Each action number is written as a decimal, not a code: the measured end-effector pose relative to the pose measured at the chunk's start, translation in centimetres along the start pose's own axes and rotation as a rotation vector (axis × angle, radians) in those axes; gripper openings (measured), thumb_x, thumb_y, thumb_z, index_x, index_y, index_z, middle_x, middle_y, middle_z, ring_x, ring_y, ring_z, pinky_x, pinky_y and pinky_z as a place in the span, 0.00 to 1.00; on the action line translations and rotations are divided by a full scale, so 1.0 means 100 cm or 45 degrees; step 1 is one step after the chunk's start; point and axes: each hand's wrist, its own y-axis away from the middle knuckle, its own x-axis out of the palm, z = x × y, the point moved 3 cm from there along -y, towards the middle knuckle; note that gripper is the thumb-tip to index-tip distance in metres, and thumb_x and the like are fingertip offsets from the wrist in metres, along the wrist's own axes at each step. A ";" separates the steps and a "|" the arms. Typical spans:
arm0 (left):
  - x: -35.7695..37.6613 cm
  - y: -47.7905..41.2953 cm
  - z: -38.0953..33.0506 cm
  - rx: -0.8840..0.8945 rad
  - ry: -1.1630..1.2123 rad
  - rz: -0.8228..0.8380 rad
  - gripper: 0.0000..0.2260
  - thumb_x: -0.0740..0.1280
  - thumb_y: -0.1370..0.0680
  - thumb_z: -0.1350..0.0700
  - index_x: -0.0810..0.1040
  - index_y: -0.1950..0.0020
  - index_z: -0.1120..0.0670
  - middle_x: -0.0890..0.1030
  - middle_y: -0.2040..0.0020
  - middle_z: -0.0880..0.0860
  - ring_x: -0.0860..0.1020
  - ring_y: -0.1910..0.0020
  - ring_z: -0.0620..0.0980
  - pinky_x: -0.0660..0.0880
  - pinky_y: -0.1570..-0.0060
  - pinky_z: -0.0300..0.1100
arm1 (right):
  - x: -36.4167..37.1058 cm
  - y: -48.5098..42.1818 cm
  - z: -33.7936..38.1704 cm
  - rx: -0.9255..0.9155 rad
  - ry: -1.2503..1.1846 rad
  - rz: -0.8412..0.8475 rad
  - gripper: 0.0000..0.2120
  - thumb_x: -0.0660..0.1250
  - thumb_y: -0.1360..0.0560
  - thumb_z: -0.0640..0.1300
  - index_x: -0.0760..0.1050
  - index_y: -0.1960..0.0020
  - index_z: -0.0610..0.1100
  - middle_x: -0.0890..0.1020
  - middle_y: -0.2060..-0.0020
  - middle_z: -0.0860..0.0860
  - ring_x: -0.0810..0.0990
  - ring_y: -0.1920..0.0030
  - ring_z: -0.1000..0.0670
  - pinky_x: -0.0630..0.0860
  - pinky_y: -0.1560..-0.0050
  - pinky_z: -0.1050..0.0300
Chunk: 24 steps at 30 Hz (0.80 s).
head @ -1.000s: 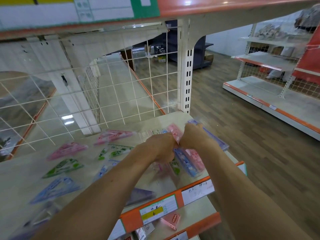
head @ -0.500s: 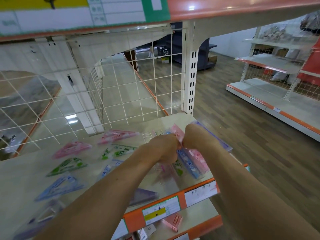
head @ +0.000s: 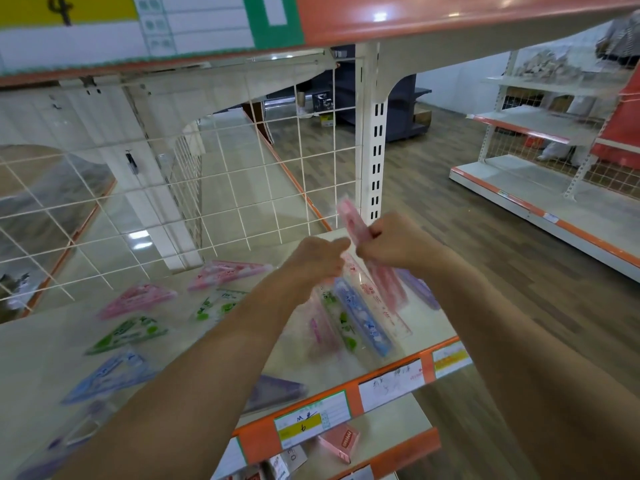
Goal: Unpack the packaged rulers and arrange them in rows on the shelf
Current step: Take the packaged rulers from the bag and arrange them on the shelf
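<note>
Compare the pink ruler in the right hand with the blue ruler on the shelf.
The pink ruler is held up by the right hand; the blue ruler lies on the shelf. The pink ruler stands steeply; the blue ruler lies flat. Both are long and narrow.

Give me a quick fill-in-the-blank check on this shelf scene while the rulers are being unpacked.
1. The right-hand grip holds a ___ packaged flat ruler up above the shelf.
2. On the cream metal shelf, the green triangular set square lies between a pink triangular set square and a ___ one.
3. The shelf's front edge strip, which carries the price labels, is coloured ___.

Missing words: pink; blue; orange.
</note>
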 end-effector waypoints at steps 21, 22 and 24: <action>0.013 -0.011 0.036 -0.479 0.836 0.012 0.11 0.56 0.19 0.62 0.68 0.39 0.64 0.75 0.58 0.63 0.77 0.63 0.58 0.77 0.62 0.53 | 0.040 0.020 -0.011 0.038 0.884 0.163 0.12 0.60 0.23 0.38 0.72 0.40 0.42 0.78 0.44 0.47 0.78 0.45 0.46 0.70 0.57 0.58; 0.013 -0.011 0.036 -0.479 0.827 0.006 0.11 0.56 0.19 0.62 0.68 0.38 0.64 0.75 0.57 0.63 0.76 0.63 0.58 0.76 0.60 0.53 | 0.039 0.020 -0.010 0.044 0.870 0.162 0.12 0.60 0.23 0.38 0.71 0.39 0.42 0.78 0.44 0.47 0.78 0.44 0.46 0.69 0.57 0.58; 0.012 -0.012 0.036 -0.471 0.802 -0.002 0.12 0.55 0.19 0.62 0.67 0.36 0.63 0.74 0.57 0.63 0.76 0.63 0.58 0.76 0.59 0.53 | 0.035 0.019 -0.009 0.072 0.852 0.171 0.13 0.62 0.24 0.37 0.71 0.40 0.41 0.78 0.47 0.47 0.78 0.47 0.46 0.69 0.57 0.58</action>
